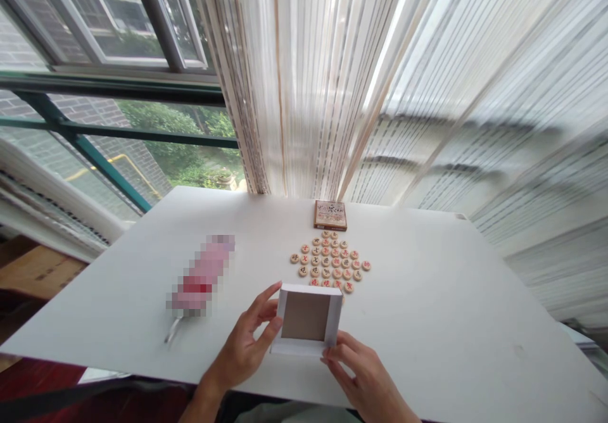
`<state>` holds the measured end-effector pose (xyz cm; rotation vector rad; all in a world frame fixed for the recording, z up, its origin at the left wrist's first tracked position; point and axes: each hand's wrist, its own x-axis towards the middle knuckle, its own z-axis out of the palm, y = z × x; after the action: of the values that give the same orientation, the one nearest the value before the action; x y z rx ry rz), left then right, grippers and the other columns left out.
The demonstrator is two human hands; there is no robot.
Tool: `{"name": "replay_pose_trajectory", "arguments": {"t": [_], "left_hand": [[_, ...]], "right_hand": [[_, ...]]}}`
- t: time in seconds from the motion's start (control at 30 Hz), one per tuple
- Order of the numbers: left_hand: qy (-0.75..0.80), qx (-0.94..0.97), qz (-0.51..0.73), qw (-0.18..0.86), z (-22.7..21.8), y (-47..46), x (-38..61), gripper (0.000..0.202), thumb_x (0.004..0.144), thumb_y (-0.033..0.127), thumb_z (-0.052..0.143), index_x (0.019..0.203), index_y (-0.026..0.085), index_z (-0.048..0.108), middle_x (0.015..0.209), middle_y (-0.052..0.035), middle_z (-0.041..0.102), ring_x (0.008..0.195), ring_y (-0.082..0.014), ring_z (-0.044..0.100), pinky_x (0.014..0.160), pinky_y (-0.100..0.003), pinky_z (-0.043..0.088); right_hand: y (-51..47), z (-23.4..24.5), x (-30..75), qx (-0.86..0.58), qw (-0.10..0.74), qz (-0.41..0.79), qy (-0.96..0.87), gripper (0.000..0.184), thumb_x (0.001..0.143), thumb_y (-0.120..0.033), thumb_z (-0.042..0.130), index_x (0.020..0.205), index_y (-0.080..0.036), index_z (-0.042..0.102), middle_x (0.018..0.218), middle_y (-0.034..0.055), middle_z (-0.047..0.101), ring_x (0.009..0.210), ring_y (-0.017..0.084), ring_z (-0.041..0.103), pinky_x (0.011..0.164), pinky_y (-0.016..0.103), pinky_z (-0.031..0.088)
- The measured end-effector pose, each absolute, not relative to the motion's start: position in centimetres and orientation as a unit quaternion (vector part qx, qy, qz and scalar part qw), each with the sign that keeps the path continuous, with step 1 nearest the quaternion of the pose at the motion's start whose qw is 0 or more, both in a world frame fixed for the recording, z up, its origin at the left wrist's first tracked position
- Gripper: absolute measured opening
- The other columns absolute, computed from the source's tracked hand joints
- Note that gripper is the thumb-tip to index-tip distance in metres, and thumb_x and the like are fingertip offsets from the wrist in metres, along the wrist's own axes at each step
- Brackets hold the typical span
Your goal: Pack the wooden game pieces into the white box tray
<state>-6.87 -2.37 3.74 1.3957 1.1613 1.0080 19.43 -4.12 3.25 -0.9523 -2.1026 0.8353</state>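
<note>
A shallow white cardboard box tray (334, 315) with a brown-grey inside is tilted up toward me near the front edge of the table. My left hand (247, 337) grips its left side, fingers behind and thumb at the edge. At the lower right corner, my right hand (356, 366) pinches the same box. Just beyond it, round wooden Chinese chess pieces (336, 263) with red and black characters lie in close rows, the nearest ones partly hidden by the box. Behind the pieces lies a flat printed box (330, 214) with Chinese characters on its top.
The white table (427, 321) stands against a window with a striped sheer curtain (308, 81). A pink, pixel-blurred item (204, 274) lies to the left, with a pale strip at its near end. A cardboard box (33, 265) is beyond the table's left edge.
</note>
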Motion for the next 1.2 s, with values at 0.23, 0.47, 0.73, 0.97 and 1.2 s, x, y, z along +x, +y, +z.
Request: {"name": "replay_pose_trajectory", "arguments": {"t": [0.23,0.47,0.73,0.97,1.2], "left_hand": [[0.471,0.564,0.429,0.524,4.7,-2.4,-6.3,0.059,0.097,0.044,0.052,0.149,0.025,0.032,0.117,-0.0084,0.067,0.100,-0.0205,0.066,0.092,-0.034,0.053],[0.516,0.581,0.419,0.470,4.4,-2.6,-5.9,0.051,0.096,0.042,0.052,0.142,0.025,0.042,0.098,-0.0038,0.064,0.069,-0.0122,0.062,0.063,-0.023,0.052],[0.493,0.618,0.398,0.465,3.5,-2.9,-5.4,0.046,0.098,0.038,0.049,0.141,0.025,0.046,0.092,-0.0022,0.061,0.078,-0.0145,0.060,0.077,-0.026,0.052],[0.488,0.597,0.395,0.499,3.4,-3.3,-4.7,0.049,0.099,0.044,0.046,0.144,0.024,0.043,0.088,-0.0016,0.054,0.077,-0.0148,0.054,0.076,-0.026,0.049],[0.466,0.563,0.415,0.542,3.1,-3.3,-4.2,0.051,0.096,0.049,0.048,0.142,0.026,0.044,0.090,-0.0023,0.054,0.081,-0.0165,0.054,0.082,-0.030,0.049]], "right_hand": [[-4.8,1.8,19.8,-0.408,0.376,0.345,-0.757,0.066,0.089,-0.033,0.070,0.148,-0.034,0.040,0.108,0.0065,0.072,0.091,0.022,0.071,0.078,0.029,0.060],[-5.0,3.2,18.6,-0.405,0.434,0.536,-0.600,0.095,0.088,-0.063,0.059,0.158,-0.025,0.007,0.104,0.0099,0.068,0.077,0.020,0.067,0.073,0.034,0.058],[-3.9,3.0,18.6,-0.432,0.458,0.556,-0.543,0.045,0.097,-0.047,0.053,0.136,-0.025,0.050,0.111,0.0094,0.068,0.100,0.022,0.066,0.091,0.035,0.054],[-3.6,2.3,18.7,-0.474,0.482,0.507,-0.535,0.036,0.094,-0.047,0.058,0.119,-0.021,0.062,0.084,0.0040,0.068,0.075,0.018,0.066,0.067,0.025,0.056],[-3.7,1.7,18.7,-0.498,0.494,0.457,-0.547,0.033,0.093,-0.045,0.060,0.113,-0.019,0.066,0.075,0.0016,0.064,0.062,0.015,0.056,0.056,0.022,0.049]]}}
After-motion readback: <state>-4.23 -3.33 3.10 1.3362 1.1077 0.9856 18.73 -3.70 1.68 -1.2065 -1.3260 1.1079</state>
